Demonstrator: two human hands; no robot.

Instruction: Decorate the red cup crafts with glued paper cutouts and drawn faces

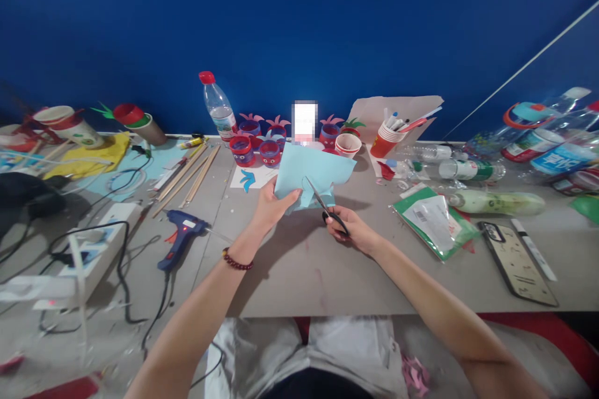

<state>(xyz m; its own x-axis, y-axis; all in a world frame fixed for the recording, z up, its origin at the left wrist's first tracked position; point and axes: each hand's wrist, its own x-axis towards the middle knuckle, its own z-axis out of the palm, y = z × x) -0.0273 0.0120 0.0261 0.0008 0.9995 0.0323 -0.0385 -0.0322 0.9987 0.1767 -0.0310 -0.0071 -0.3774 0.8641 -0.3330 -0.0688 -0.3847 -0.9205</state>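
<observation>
My left hand (276,204) grips the left lower edge of a light blue sheet of paper (311,168), thumb on its front face. My right hand (350,230) is closed round the black handles of a pair of scissors (322,201). The scissor blades lie against the sheet's lower part, where its edge is cut unevenly. The sheet is held up above the table, hiding part of what stands behind it. Just beyond are small red and purple cups with faces (270,153) and paper leaf tops. A blue paper leaf shape (247,179) rests on white paper left of the sheet.
A blue glue gun (182,237) and a white power strip (100,246) with cords lie left, near wooden sticks (187,177). Behind stand a red-capped bottle (218,106) and a cup of pens (387,139). Right are plastic bottles (472,169), a green packet (435,221) and a phone (517,262).
</observation>
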